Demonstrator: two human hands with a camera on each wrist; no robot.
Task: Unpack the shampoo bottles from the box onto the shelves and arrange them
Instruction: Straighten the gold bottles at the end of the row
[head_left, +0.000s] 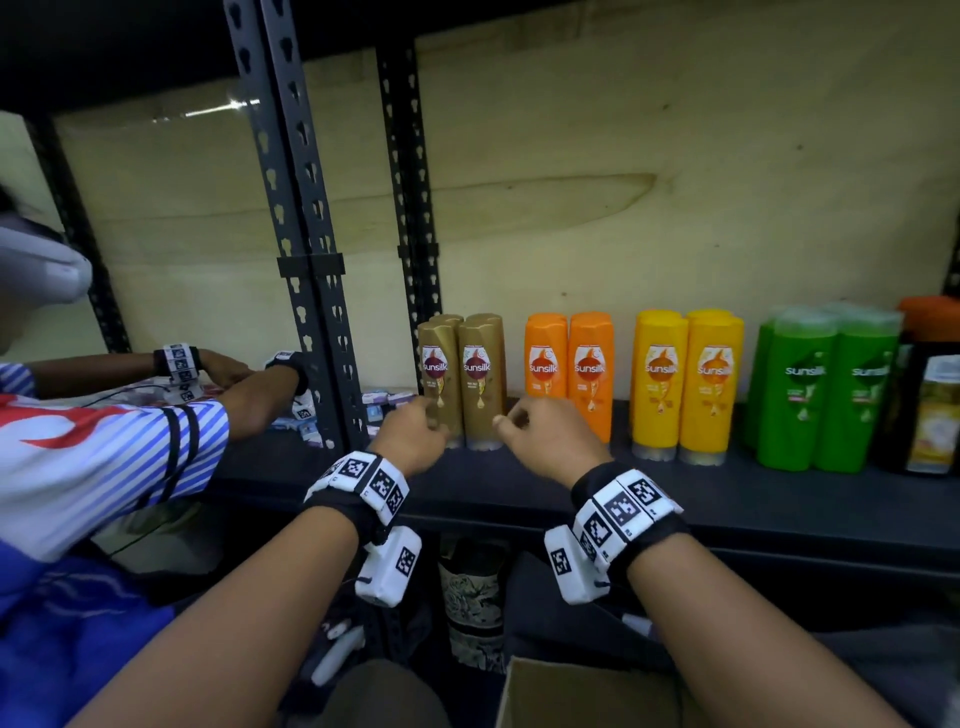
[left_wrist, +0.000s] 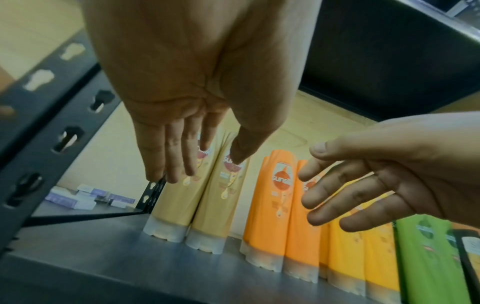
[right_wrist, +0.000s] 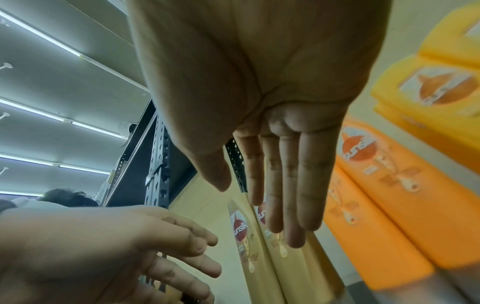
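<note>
Gold Sunsilk bottles (head_left: 462, 379) stand cap-down on the dark shelf (head_left: 519, 488) beside the upright post. My left hand (head_left: 415, 434) hovers just in front of the left gold bottle (left_wrist: 179, 197) with fingers straight and nothing held. My right hand (head_left: 540, 434) hangs in front of the right gold bottle (left_wrist: 221, 203), fingers extended and empty; the wrist views show a gap between both hands and the bottles. Orange bottles (head_left: 569, 371), yellow bottles (head_left: 685, 384) and green bottles (head_left: 826, 389) stand in a row to the right. A cardboard box (head_left: 597, 696) sits below, by my right forearm.
Another person's arms (head_left: 218, 384) work on the shelf bay to the left, among small purple-and-white packets (head_left: 384, 402). Black perforated uprights (head_left: 306, 260) separate the bays. A dark bottle with a yellow label (head_left: 930, 405) stands at the far right.
</note>
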